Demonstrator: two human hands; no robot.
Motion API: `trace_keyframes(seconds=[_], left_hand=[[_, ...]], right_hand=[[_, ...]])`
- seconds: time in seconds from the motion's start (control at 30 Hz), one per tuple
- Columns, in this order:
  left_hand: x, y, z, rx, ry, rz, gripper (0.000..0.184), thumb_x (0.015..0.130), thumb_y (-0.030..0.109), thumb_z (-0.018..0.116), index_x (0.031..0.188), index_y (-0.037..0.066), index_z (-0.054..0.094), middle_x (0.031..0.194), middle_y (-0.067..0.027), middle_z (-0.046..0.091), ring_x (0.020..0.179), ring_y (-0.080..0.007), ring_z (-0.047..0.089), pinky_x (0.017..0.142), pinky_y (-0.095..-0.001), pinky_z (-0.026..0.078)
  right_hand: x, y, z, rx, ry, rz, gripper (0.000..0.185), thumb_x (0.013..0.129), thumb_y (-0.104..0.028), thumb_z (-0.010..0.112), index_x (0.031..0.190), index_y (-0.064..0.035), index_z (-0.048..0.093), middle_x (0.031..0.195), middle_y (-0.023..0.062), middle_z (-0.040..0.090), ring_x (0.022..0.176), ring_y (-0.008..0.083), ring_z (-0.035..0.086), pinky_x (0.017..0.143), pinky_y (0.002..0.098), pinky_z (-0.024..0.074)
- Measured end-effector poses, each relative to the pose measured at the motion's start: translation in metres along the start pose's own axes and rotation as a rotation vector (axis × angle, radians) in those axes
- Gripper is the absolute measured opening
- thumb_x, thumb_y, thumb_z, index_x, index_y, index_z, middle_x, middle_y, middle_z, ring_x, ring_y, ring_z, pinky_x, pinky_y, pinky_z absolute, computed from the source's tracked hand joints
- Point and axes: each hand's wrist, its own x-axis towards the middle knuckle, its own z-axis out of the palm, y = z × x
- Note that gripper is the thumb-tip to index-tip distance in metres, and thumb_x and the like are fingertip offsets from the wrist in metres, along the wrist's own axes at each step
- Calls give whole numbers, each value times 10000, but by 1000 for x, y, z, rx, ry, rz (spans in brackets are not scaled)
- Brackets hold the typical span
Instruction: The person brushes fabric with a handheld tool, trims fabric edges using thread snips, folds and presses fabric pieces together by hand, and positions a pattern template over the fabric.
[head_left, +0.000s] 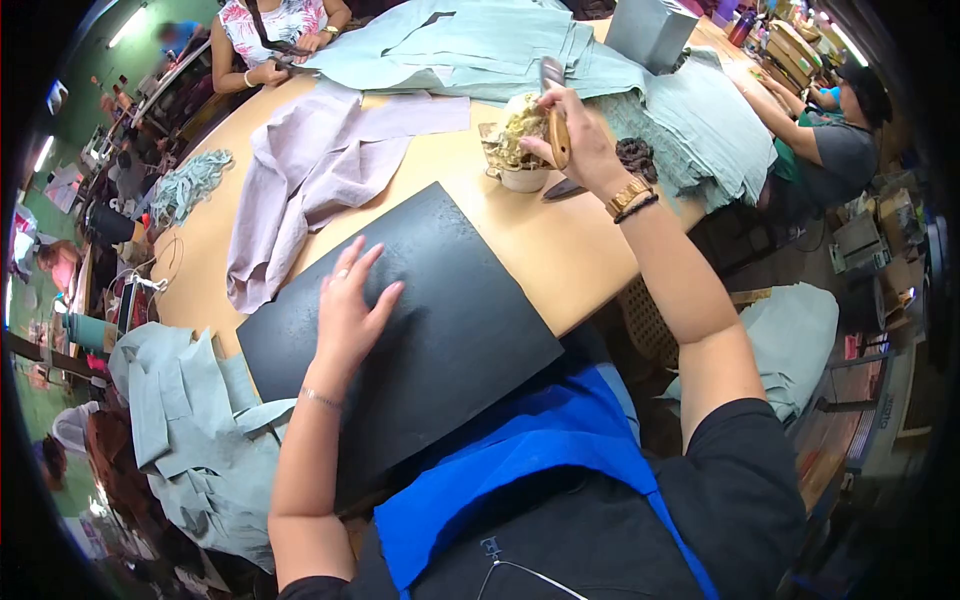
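Observation:
My left hand point(350, 303) is spread, fingers apart, over a black rectangular board point(460, 300) at the table's near edge. I cannot tell whether its palm touches the surface. My right hand point(583, 140) grips a wooden-handled brush point(560, 135), its grey head pointing away from me; the bristles are not clear. Just left of that hand stands a pale pot point(522, 180) crusted with a yellowish, glue-like mass point(520, 130). A dark pointed object point(565, 188) lies under my right wrist, partly hidden.
Pale mauve leather point(310, 170) lies beyond the board. Stacked mint-green leather point(450, 45) covers the far side, with a grey metal box point(648, 35) nearby. More green pieces point(190, 420) hang at left. One co-worker point(270, 40) sits opposite, another point(840, 130) at right.

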Motion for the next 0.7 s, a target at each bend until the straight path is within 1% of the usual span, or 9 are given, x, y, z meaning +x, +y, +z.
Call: trace_keyframes(seconds=[0.1,0.13,0.27,0.37,0.4,0.5,0.53,0.63,0.7], left_hand=[[46,15,30,-278,-50,37,526,909,280,685,1364,58,542,1411,-182,527,1216,-304,582,994,-407,468],[61,20,43,-415,-88,-15,525,923,273,670,1376,48,527,1385,-187,546,1156,-280,620,940,-364,501],[123,41,79,-769,-261,-244,568,991,283,595,1472,50,404,1256,-141,598,987,-156,654,803,-282,539],[154,51,100,-792,-331,-329,622,1011,287,559,1530,68,294,1197,-137,610,934,-144,652,780,-275,539],[161,53,109,-805,-348,-356,544,1014,279,523,1458,13,355,1106,-166,644,930,-180,674,669,-311,550],[175,53,119,-740,-516,-385,413,1028,285,478,1326,1,442,1060,-145,638,926,-180,675,626,-309,541],[172,55,122,-752,-473,-337,328,1045,289,419,1179,2,501,1034,-128,635,877,-173,664,637,-311,538],[173,54,125,-801,-542,-392,334,1074,321,356,1225,69,516,1072,-55,629,921,-144,631,805,-301,525],[169,57,128,-846,-512,-343,328,1075,308,344,1198,74,539,1062,-54,626,941,-146,620,835,-298,513]], right_hand=[[-6,9,-6,-137,189,-287,589,823,-370,797,1215,-84,462,1070,164,647,975,346,671,802,407,547],[-8,15,-6,-63,227,-300,557,845,-389,774,1207,-67,499,1058,159,649,962,314,673,802,390,547],[-25,11,-23,97,252,-63,408,917,-366,704,1152,-60,572,966,117,628,841,213,635,762,325,531],[-34,29,-16,86,296,-30,408,929,-357,695,1197,-72,576,931,80,607,815,185,609,746,318,521],[-38,33,-12,178,257,4,455,949,-401,659,1248,-69,571,938,28,600,807,121,582,726,272,504],[-48,35,-6,686,146,308,516,968,-456,611,1285,-51,561,955,-9,592,817,67,554,713,225,482],[-47,33,-6,674,245,271,556,978,-494,575,1289,-34,557,969,-5,594,830,52,547,706,197,468],[-52,19,-17,455,466,-3,391,968,-243,577,1295,-29,563,995,16,621,842,102,583,711,254,505],[-50,-2,-22,100,348,-329,424,853,-57,597,1276,-29,583,1001,53,643,837,161,618,727,304,526]])
